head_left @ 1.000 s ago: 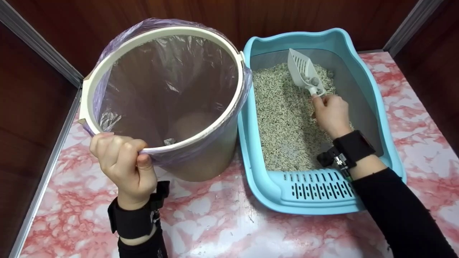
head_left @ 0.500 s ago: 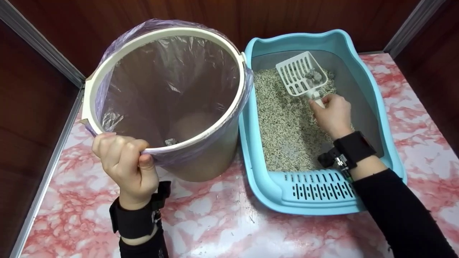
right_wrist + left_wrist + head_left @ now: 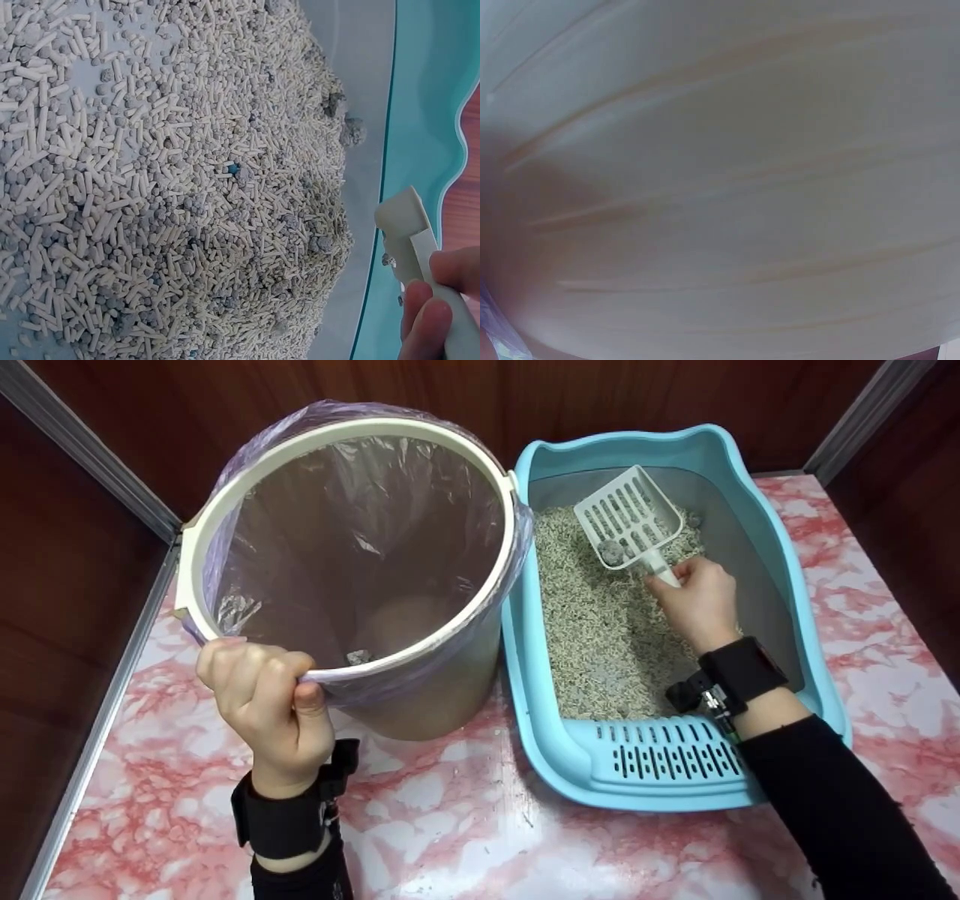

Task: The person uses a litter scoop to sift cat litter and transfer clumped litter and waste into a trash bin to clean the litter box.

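Observation:
My right hand [image 3: 697,600] grips the handle of a white slotted scoop [image 3: 628,519] held above the pale pellet litter [image 3: 600,615] in a light blue litter tray [image 3: 660,780]. A grey clump [image 3: 613,552] lies in the scoop near the handle. In the right wrist view the scoop's handle [image 3: 420,262] shows by my fingertips [image 3: 427,322] over the litter [image 3: 172,187]. My left hand [image 3: 262,697] grips the near rim of a cream bin [image 3: 420,697] lined with a purple bag [image 3: 360,510]. The left wrist view shows only the bin's wall [image 3: 720,180], blurred.
Bin and tray stand side by side on a pink marbled tabletop [image 3: 465,840]. Dark wood walls close in behind and on both sides, with metal corner strips [image 3: 90,450]. Small bits lie at the bin's bottom [image 3: 360,657].
The scoop turned from on edge to flat over the litter and drifted slightly left; the grey clumps slid from its far side toward the handle. My left hand kept its hold on the bin rim.

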Demonstrator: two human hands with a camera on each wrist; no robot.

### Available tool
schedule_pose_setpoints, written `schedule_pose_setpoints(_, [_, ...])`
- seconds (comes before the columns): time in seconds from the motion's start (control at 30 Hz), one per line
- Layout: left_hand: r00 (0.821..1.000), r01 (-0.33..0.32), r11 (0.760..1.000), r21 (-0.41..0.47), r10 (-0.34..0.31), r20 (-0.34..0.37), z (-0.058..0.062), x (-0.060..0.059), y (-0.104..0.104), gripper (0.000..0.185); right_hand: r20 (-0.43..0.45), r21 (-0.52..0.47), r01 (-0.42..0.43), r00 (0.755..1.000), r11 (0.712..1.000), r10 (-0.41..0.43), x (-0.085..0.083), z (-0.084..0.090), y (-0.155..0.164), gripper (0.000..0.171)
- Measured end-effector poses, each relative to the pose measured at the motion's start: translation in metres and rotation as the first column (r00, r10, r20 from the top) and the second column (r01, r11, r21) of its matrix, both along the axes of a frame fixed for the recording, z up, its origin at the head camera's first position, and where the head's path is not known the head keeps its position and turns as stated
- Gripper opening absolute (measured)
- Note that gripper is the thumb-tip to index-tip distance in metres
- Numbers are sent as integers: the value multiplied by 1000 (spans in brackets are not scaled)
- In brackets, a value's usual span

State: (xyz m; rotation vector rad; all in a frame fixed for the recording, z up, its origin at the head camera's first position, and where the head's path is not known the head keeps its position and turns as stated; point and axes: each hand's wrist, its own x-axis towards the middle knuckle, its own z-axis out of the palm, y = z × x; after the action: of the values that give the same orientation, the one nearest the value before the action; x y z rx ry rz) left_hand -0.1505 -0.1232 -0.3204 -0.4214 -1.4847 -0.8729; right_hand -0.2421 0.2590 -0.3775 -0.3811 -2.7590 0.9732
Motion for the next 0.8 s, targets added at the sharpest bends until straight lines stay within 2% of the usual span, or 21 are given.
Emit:
schedule_pose_setpoints(0.23, [1000, 10, 1000, -18, -10, -4, 0, -1, -2, 66, 28, -34, 5, 1000, 999, -4, -2, 8, 1, 35])
schedule_pose_setpoints(0.4, [1000, 14, 999, -47, -15, -4, -3, -6, -2, 64, 66, -66, -4, 998, 998, 8, -7, 28, 6, 33])
schedule_pose_setpoints(0.5, [1000, 11, 998, -58, -12, 0, -6, -10, -1, 63, 73, -140, -24, 997, 990, 34, -10, 54, 6, 30])
schedule_pose_setpoints(0.6, [1000, 14, 998, -67, -14, 1, -8, -13, -1, 63, 76, -209, -62, 994, 976, 80, -10, 92, 3, 27])
schedule_pose_setpoints(0.73, [1000, 12, 997, -80, -11, 8, -9, -15, 0, 63, 75, -202, -146, 984, 969, 163, -7, 144, -1, 29])
schedule_pose_setpoints(0.8, [1000, 8, 996, -87, -7, 13, -10, -16, 0, 63, 64, -185, -196, 975, 963, 211, -9, 164, -4, 33])
